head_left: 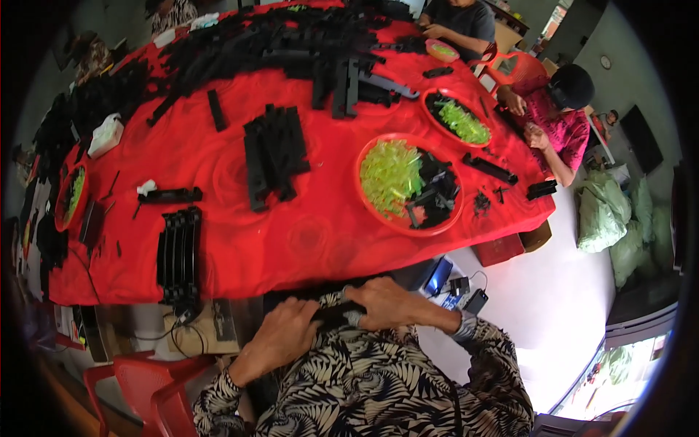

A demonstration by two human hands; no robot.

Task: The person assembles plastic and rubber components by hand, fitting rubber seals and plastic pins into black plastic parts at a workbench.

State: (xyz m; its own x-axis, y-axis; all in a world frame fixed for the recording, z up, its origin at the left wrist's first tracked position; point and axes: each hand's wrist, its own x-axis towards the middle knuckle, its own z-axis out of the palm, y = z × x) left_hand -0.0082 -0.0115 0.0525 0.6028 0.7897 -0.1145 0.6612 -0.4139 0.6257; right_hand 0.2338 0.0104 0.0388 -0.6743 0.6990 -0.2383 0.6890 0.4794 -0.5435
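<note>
Your left hand (pixel 280 329) and right hand (pixel 382 302) are clamped on 1 black piece (pixel 338 315), near the edge of the red-covered table (pixel 320 251).

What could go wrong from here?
The left grip and right grip hold a black part short of the table, so a slip might drop it. The stacked black parts at its near edge could get nudged off. The nearest orange bowl of loose yellow-green pieces might spill if bumped.
</note>
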